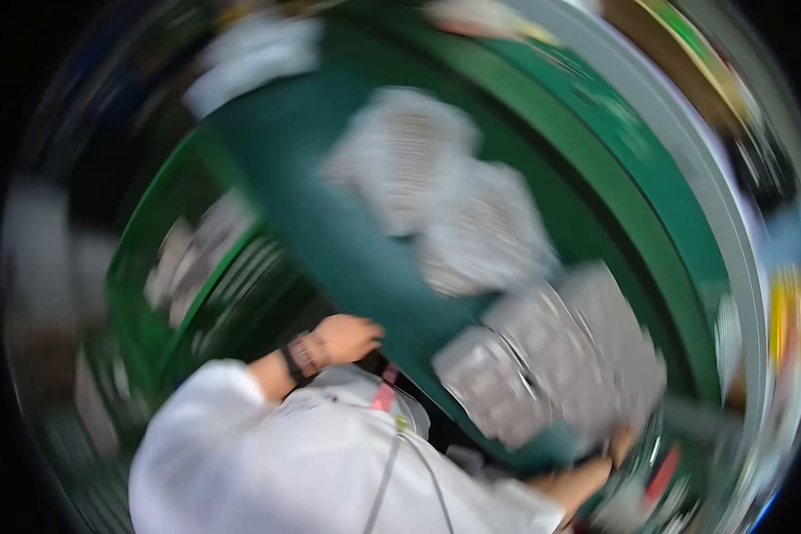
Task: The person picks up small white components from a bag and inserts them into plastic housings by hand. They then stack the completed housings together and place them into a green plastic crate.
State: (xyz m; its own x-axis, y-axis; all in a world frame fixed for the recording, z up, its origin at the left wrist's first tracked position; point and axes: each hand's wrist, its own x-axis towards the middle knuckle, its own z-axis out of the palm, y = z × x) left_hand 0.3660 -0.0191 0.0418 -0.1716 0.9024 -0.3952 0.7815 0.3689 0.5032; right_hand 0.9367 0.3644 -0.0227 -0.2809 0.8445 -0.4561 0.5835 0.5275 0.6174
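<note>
The whole view is smeared by motion. My left hand [347,338], with bands on its wrist, hovers by the near edge of the dark green work surface [316,191]. It seems to hold nothing, but its fingers are too blurred to read. At the lower right my right hand [621,443] is beside the near right corner of several grey, bumpy-faced blocks [543,356] laid side by side. Its fingers are partly hidden, and I cannot tell whether it grips a block. Farther up lie two translucent plastic bags [409,151] with pale, ribbed contents, the nearer one touching the blocks.
To the left, a green crate [165,329] holds greyish pieces [200,249]. A white bundle [258,58] sits at the far left end of the surface. A raised green edge [596,160] and a grey rail [716,178] curve along the far right side.
</note>
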